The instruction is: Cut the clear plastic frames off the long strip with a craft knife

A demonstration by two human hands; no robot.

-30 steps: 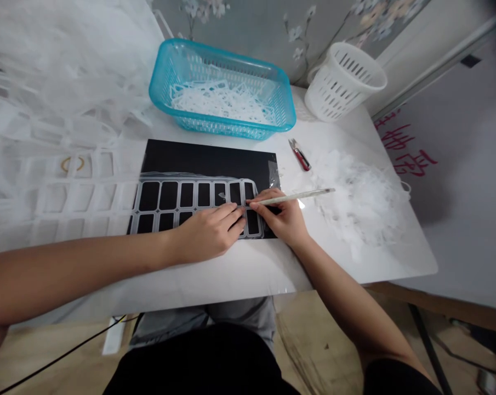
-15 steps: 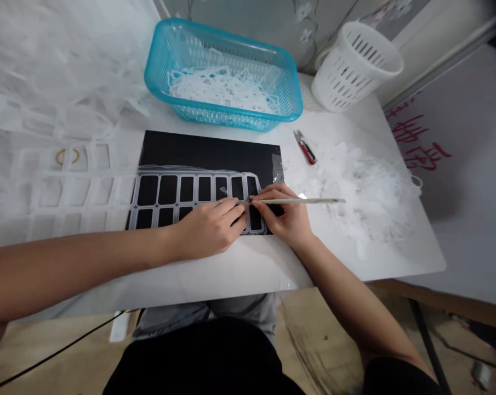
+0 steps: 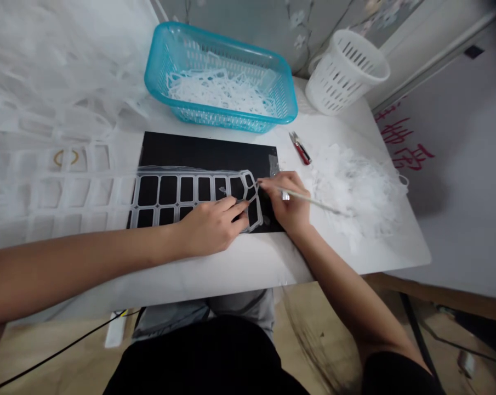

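Note:
A translucent sheet of rectangular frames (image 3: pixel 172 206) lies on a black mat (image 3: pixel 210 148). My left hand (image 3: pixel 217 225) rests on the sheet near its right end, fingers laid out and slightly apart; the fingertips press the sheet. My right hand (image 3: pixel 291 206) is closed around a thin pale stick-like tool (image 3: pixel 313 201), whose rear end points right. At the right fingertips, the end frame (image 3: pixel 251 189) of the sheet is bent out of shape and drawn toward that hand. Whether the tool or the fingers grip it is hidden.
Behind the mat stands a blue basket (image 3: pixel 223 112) holding white scraps. Beside it is a white slotted basket (image 3: pixel 334 82). Red-handled thread snips (image 3: pixel 300 149) lie near a pile of white scraps (image 3: pixel 358 186). More translucent sheets (image 3: pixel 54 153) cover the left side.
My right hand has shifted slightly up and right, and the tool now tilts down to the right. The sheet's end frame has been pulled out of its straight shape. My left hand stays put.

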